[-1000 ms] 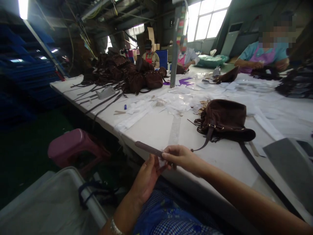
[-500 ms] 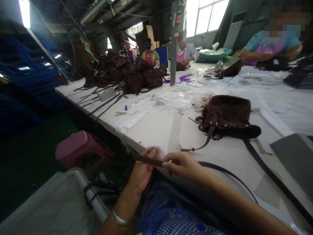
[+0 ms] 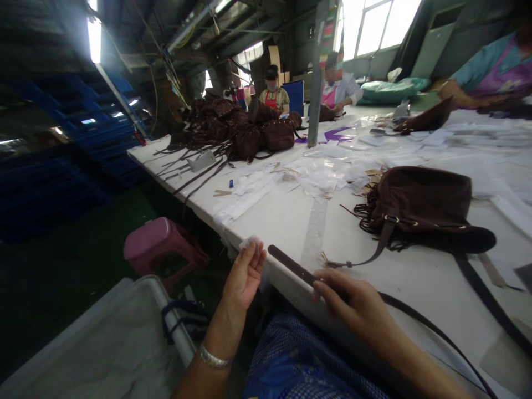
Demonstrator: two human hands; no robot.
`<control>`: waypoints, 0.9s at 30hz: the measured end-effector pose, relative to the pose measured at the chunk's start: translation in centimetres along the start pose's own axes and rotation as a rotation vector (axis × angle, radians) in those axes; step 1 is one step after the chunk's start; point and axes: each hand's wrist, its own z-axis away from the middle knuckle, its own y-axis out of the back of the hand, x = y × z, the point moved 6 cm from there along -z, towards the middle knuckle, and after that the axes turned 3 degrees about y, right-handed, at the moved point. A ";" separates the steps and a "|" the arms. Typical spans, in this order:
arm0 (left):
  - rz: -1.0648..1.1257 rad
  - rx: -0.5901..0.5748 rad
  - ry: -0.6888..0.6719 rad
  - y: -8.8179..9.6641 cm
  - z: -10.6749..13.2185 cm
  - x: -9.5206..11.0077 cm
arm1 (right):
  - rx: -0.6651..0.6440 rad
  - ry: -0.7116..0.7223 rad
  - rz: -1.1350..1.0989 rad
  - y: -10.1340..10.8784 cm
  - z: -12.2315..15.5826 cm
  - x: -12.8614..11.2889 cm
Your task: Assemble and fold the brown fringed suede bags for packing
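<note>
Between the thumb and fingers of my right hand (image 3: 347, 293) is a dark brown bag strap (image 3: 291, 265). Its rounded, holed tip points up and left over the table edge, and the rest curves away to the lower right. My left hand (image 3: 246, 277), just left of the strap tip and apart from it, pinches a small white crumpled piece (image 3: 250, 241), thin like tissue or film. A brown fringed handbag (image 3: 424, 205) lies on the white table (image 3: 286, 221) to the right. From it a short buckled strap (image 3: 369, 257) reaches toward my right hand.
A pile of brown bags (image 3: 233, 124) with trailing straps covers the far left of the table. White scraps (image 3: 299, 180) are scattered mid-table, near a grey post (image 3: 316, 83). Left of me are a pink stool (image 3: 149, 244) and a white-rimmed bin (image 3: 155, 293). Several people sit around the table.
My left hand has come off the strap, now with the white piece at its fingertips. My right hand keeps the strap, its tip now free and further right. The view has swung left.
</note>
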 end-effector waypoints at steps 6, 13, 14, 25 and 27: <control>-0.026 0.019 0.019 -0.3 0.5 -0.2 | 0.035 0.056 0.056 -0.8 0.6 0.5; -0.061 -0.008 0.022 -0.1 1.0 -0.3 | 0.091 0.094 0.109 -0.8 0.5 0.5; -0.056 -0.008 0.023 -0.1 1.0 -0.3 | 0.097 0.098 0.114 -0.8 0.4 0.4; -0.096 -0.066 0.008 -0.4 1.3 -0.5 | 0.176 0.095 0.115 -0.5 0.2 0.4; -0.124 -0.103 -0.004 -0.7 1.7 -0.8 | 0.215 0.039 0.076 -0.3 0.1 0.4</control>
